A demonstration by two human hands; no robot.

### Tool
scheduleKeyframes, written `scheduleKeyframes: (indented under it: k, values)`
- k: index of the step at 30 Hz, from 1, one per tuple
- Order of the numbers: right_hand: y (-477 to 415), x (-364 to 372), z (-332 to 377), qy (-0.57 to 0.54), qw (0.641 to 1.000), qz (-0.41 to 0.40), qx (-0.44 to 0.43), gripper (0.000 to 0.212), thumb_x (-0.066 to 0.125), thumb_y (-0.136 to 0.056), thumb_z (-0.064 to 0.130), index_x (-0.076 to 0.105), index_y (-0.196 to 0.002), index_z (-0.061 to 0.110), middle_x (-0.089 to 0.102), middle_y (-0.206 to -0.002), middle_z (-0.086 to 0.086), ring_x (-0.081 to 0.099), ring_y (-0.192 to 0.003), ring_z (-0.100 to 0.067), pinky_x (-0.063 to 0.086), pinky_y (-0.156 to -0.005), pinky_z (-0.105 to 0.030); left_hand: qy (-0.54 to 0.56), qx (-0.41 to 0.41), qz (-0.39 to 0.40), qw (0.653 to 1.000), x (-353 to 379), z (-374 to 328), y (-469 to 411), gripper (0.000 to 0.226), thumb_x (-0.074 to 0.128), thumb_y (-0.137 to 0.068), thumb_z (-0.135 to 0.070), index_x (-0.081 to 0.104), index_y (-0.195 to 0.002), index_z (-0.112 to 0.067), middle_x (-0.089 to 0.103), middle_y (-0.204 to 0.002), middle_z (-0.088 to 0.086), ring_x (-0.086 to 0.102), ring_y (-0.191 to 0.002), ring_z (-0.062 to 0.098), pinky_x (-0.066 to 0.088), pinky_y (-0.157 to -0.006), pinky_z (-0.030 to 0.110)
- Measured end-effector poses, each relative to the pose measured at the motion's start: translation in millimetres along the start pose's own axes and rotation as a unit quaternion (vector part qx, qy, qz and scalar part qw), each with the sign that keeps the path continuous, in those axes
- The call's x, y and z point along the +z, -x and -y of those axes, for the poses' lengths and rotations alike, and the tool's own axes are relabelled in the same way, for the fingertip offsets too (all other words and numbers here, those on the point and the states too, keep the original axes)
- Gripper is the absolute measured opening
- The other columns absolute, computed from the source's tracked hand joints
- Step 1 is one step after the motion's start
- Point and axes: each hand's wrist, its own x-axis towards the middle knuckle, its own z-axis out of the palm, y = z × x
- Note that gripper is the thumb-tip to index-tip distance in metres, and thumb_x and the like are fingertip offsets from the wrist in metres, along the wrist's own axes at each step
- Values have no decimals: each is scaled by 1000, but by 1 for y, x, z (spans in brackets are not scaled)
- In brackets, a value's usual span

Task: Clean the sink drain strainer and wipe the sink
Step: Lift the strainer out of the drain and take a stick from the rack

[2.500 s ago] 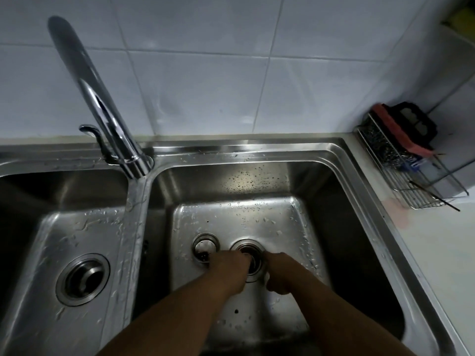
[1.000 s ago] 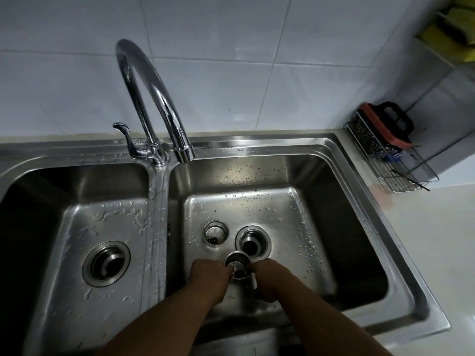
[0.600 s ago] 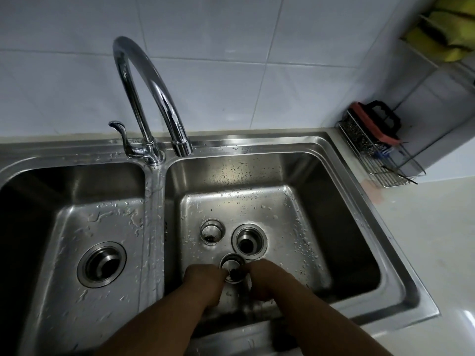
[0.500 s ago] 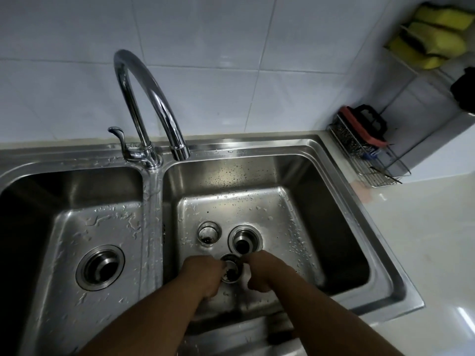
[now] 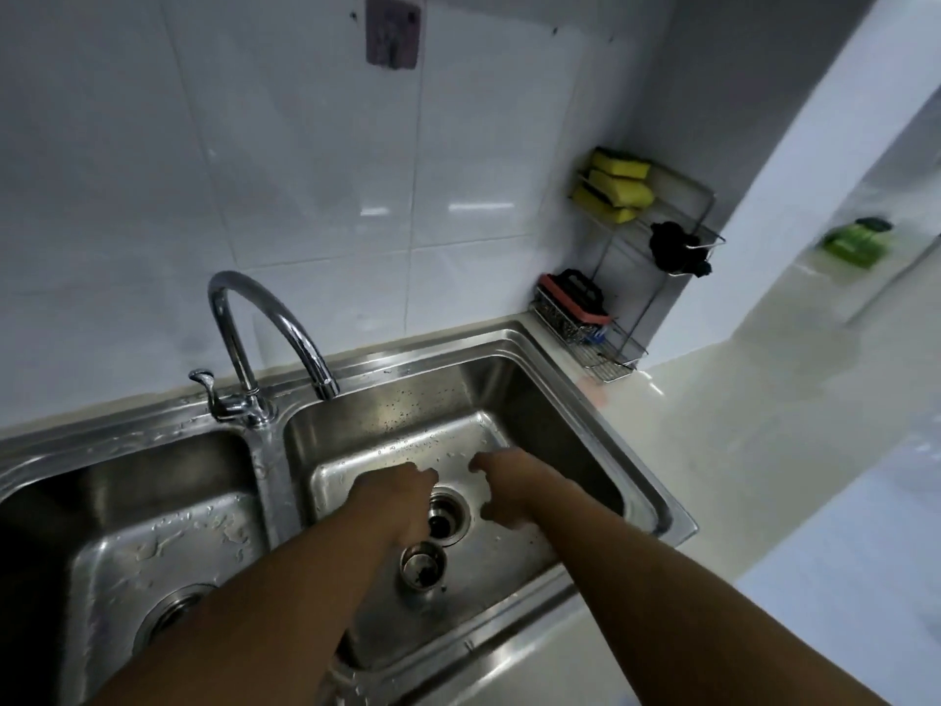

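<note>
A small round metal drain strainer [image 5: 422, 565], with dark debris inside, stands on the floor of the right sink basin [image 5: 407, 415]. No hand touches it. Just beyond it is the open drain hole [image 5: 450, 517]. My left hand [image 5: 399, 496] hovers over the drain's left edge, back up and fingers curled down, so its palm is hidden. My right hand [image 5: 509, 489] hangs to the right of the drain, empty, with thumb and fingers apart. The basin floor is wet with droplets.
The curved faucet [image 5: 265, 318] rises from the divider, its spout over the right basin's back left corner. The left basin [image 5: 153, 542] has its own drain. A wire rack [image 5: 601, 328] holding a brush and yellow sponges [image 5: 613, 186] stands in the right corner on the counter [image 5: 764, 450].
Both hands have let go of the strainer, which now rests on the basin floor, and have moved up past the drain hole. My view has tilted up and drawn back.
</note>
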Motion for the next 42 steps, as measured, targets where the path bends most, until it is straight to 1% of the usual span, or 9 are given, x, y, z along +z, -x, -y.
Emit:
scheduleKeyframes:
  k: [3, 8, 12, 16, 18, 24, 32, 37, 42]
  values:
    - [23, -26, -20, -14, 998, -46, 36, 59, 71, -86, 21, 48, -140, 23, 54, -136, -9, 55, -123, -29, 48, -104, -44, -15, 26, -8, 1000, -21, -12, 4, 69, 63, -85, -30, 35, -148, -30, 44, -145, 1, 50, -130, 26, 48, -99, 43]
    - [30, -65, -76, -29, 983, -154, 91, 35, 66, -85, 25, 59, -119, 24, 62, -115, -6, 59, -98, -22, 55, -87, -39, -22, 70, -13, 997, -41, -48, -18, 65, 57, -89, -36, 33, -149, -29, 41, -144, 1, 48, -129, 26, 46, -99, 41]
    - [12, -85, -128, -56, 966, -217, 126, 37, 64, -88, 25, 57, -123, 21, 61, -119, -6, 60, -100, -24, 55, -85, -38, -7, 97, -8, 995, -45, -86, -60, 61, 55, -91, -34, 36, -148, -25, 41, -145, 3, 49, -128, 26, 45, -94, 36]
    - [-19, -90, -182, -78, 950, -263, 152, 39, 64, -90, 24, 54, -127, 18, 61, -125, -8, 62, -106, -26, 54, -85, -37, 57, 110, 16, 992, -44, -128, -108, 70, 61, -90, -36, 31, -152, -25, 36, -152, 5, 41, -137, 24, 38, -111, 39]
    - [-37, -87, -207, -93, 942, -281, 161, 44, 65, -90, 25, 50, -131, 18, 58, -127, -8, 61, -106, -27, 53, -85, -37, 74, 107, 17, 991, -40, -149, -131, 71, 63, -89, -37, 31, -151, -26, 37, -150, 3, 42, -136, 24, 39, -110, 41]
    - [-81, -71, -247, -122, 935, -294, 159, 57, 65, -92, 32, 36, -139, 21, 53, -132, -10, 59, -108, -29, 54, -86, -40, 88, 100, -16, 991, -40, -188, -187, 66, 63, -89, -34, 35, -149, -26, 39, -148, 1, 47, -132, 26, 44, -106, 44]
    - [-116, -65, -258, -134, 939, -286, 132, 44, 60, -96, 27, 43, -136, 20, 56, -136, -9, 61, -112, -29, 53, -89, -39, 59, 84, -36, 994, -59, -204, -234, 63, 66, -88, -35, 40, -144, -22, 43, -146, 3, 51, -126, 27, 48, -101, 46]
    - [-123, -66, -257, -105, 945, -281, 129, 35, 54, -98, 20, 52, -133, 16, 60, -124, -12, 63, -105, -30, 56, -87, -42, 50, 85, -28, 995, -56, -204, -244, 69, 64, -89, -38, 34, -149, -19, 38, -151, 6, 46, -133, 29, 45, -105, 47]
    - [-123, -70, -258, -69, 950, -275, 130, 27, 49, -96, 7, 60, -121, 10, 63, -104, -10, 63, -87, -26, 57, -77, -39, 54, 80, -21, 995, -54, -202, -245, 75, 64, -89, -38, 29, -152, -19, 32, -156, 5, 42, -136, 30, 44, -107, 47]
